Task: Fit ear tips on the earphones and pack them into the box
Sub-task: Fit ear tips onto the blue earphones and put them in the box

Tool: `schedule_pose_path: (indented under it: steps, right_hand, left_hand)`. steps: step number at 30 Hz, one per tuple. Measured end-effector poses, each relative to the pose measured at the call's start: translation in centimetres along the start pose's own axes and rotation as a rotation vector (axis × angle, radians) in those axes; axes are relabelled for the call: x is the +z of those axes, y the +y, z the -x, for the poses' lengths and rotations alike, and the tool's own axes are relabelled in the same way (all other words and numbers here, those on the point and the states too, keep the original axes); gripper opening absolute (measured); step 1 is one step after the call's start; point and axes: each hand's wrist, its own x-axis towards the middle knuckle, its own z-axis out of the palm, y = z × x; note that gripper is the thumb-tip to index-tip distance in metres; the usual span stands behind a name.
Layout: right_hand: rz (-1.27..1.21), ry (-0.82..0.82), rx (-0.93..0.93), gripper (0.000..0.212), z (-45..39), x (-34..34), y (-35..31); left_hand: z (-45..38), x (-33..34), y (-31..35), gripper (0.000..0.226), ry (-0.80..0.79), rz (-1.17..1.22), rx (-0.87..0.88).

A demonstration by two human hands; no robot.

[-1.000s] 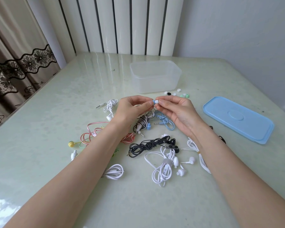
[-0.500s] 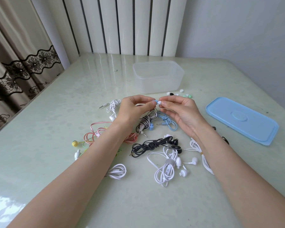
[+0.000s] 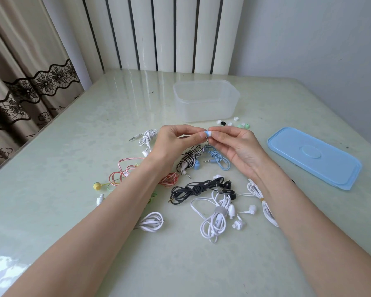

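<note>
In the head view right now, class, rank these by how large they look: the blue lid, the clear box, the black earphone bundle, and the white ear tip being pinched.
1. blue lid and clear box: similar; the box lies farther off, so unsure.
2. black earphone bundle.
3. white ear tip, smallest.

Home – lace curtain (image 3: 19,99), radiator (image 3: 163,33)

Tiny print on black remote (image 3: 225,191) & white remote (image 3: 217,222), both too blurry to read.
</note>
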Motion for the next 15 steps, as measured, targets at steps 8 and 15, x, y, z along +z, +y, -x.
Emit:
schedule_pose_path:
  steps: [8, 15]
  right_hand:
    - [-0.114, -0.053, 0.190, 0.015, 0.15, -0.23, -0.29]
    - [-0.081, -0.045, 0.051, 0.014, 0.35, 0.23, 0.02]
  left_hand:
    - [0.27, -0.12, 0.07, 0.011, -0.063, -0.028, 0.037]
    - [0.01, -0.27, -0.59, 0.010, -0.097, 0.211, -0.082]
